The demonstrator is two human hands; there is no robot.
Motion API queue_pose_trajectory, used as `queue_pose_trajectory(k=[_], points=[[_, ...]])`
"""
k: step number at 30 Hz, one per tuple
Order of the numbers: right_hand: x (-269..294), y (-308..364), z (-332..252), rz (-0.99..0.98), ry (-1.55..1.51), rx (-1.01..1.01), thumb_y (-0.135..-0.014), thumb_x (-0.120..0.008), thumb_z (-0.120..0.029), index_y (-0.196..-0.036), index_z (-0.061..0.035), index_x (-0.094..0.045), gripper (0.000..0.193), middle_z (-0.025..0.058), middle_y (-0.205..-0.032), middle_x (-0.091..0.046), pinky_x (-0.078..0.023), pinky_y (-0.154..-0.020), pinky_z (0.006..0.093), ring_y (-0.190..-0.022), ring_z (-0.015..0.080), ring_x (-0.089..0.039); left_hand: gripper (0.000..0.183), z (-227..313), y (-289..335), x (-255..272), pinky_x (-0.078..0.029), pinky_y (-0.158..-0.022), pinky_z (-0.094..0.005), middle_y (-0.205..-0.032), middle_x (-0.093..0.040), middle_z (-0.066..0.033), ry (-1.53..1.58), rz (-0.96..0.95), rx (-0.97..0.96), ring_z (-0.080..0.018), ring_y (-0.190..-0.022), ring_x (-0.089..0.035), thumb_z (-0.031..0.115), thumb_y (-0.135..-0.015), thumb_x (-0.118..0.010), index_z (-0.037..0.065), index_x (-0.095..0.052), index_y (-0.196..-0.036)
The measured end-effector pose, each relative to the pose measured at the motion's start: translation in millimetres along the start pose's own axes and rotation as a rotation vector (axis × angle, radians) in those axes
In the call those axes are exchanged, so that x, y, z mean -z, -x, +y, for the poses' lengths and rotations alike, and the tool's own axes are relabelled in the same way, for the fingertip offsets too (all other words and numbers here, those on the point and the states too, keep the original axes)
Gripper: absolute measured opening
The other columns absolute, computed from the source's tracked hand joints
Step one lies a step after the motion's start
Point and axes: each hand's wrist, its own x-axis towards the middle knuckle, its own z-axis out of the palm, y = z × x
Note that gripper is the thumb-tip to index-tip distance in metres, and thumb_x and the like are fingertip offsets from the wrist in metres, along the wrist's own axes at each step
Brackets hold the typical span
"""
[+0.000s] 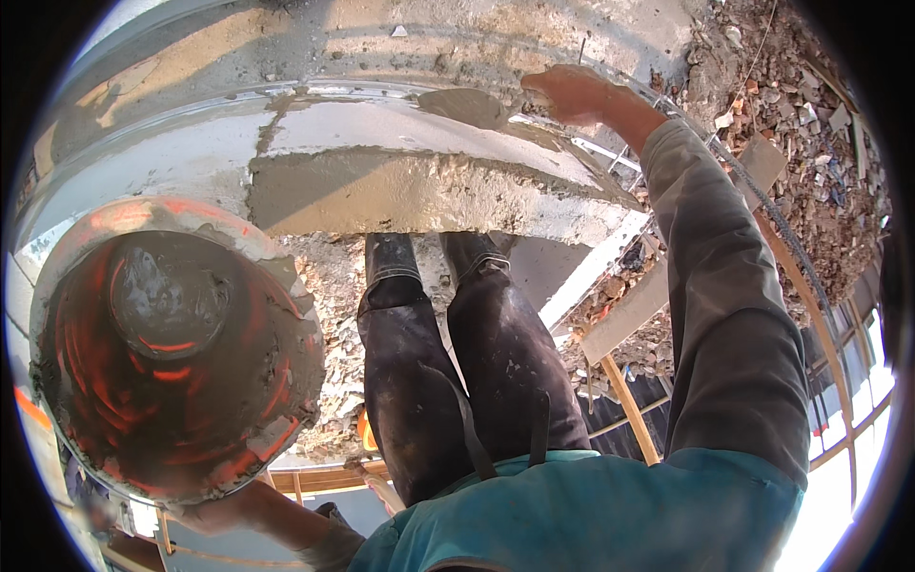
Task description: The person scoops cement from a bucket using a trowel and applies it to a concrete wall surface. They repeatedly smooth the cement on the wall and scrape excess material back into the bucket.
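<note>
On the left, a large orange bucket [172, 372] coated in grey mortar turns its mouth up toward me. A little wet mortar [172, 291] lies at its bottom. My left hand [219, 510] is closed on the bucket's near lower edge, its fingers mostly hidden beneath. Stretched out to the far right, my right hand [569, 93] is closed above the pale masonry ledge [381, 129]; what it grips, if anything, is hidden. Beside that hand, a dark wet patch of mortar [464, 108] lies on the ledge. Damp mortar [343, 186] coats much of the ledge's near face.
My legs stand against the ledge. Rubble [810, 172] spreads over the ground at the right. A dark curved bar or hose [791, 243] runs past my right arm. Below are boards [624, 315] and a wooden post [631, 410].
</note>
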Motion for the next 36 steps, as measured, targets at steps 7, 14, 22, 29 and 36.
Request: queue_pose_trajectory(k=[7, 14, 22, 29, 36], points=[[-61.2, 82.5, 85.2, -0.172, 0.345, -0.168, -0.082, -0.054, -0.002, -0.105, -0.0054, -0.055, 0.024, 0.0147, -0.089, -0.066, -0.051, -0.076, 0.0428, -0.09, 0.0316, -0.064, 0.041, 4.5, -0.2, -4.3, -0.048, -0.085, -0.0363, -0.116, -0.059, -0.017, 0.446, 0.016, 0.241, -0.0259, -0.102, -0.059, 0.022, -0.091, -0.043, -0.007, -0.058, -0.116], [-49.6, 93.2, 45.3, -0.107, 0.231, -0.178, -0.088, -0.051, -0.009, -0.103, -0.0037, -0.057, 0.017, 0.0139, -0.09, -0.065, -0.052, -0.076, 0.0414, -0.088, 0.0309, -0.065, 0.039, 21.5, -2.6, 5.3, -0.049, -0.082, -0.0348, -0.114, -0.061, -0.0162, 0.359, 0.064, 0.176, -0.0256, -0.099, -0.06, 0.022, -0.088, -0.05, -0.004, -0.059, -0.116], [-91.0, 78.4, 67.8, -0.382, 0.38, -0.181, -0.083, -0.055, -0.008, -0.098, -0.0043, -0.06, 0.016, 0.0143, -0.091, -0.067, -0.054, -0.073, 0.0393, -0.086, 0.0293, -0.067, 0.043, -0.9, -5.7, -2.3, -0.052, -0.071, -0.0342, -0.106, -0.065, -0.0112, 0.198, 0.115, 0.07, -0.0259, -0.088, -0.065, 0.03, -0.082, -0.061, 0.002, -0.059, -0.114], [-73.7, 45.1, 59.3, -0.282, 0.29, -0.222, -0.081, -0.057, -0.008, -0.1, -0.004, -0.064, 0.021, 0.0137, -0.098, -0.067, -0.051, -0.081, 0.0386, -0.094, 0.0288, -0.064, 0.047, 34.5, -1.9, 8.5, -0.053, -0.07, -0.0325, -0.108, -0.065, -0.0106, 0.336, 0.145, 0.112, -0.0255, -0.09, -0.066, 0.034, -0.082, -0.062, 0.004, -0.057, -0.118], [-45.6, 48.2, 64.5, -0.223, 0.14, -0.332, -0.077, -0.056, 0.003, -0.104, -0.0031, -0.061, 0.028, 0.0168, -0.102, -0.064, -0.049, -0.083, 0.0414, -0.099, 0.0325, -0.061, 0.04, 20.1, -1.0, 6.3, -0.053, -0.075, -0.0324, -0.111, -0.064, -0.0125, 0.494, 0.105, 0.231, -0.0244, -0.094, -0.064, 0.028, -0.088, -0.056, 0.001, -0.058, -0.117]])
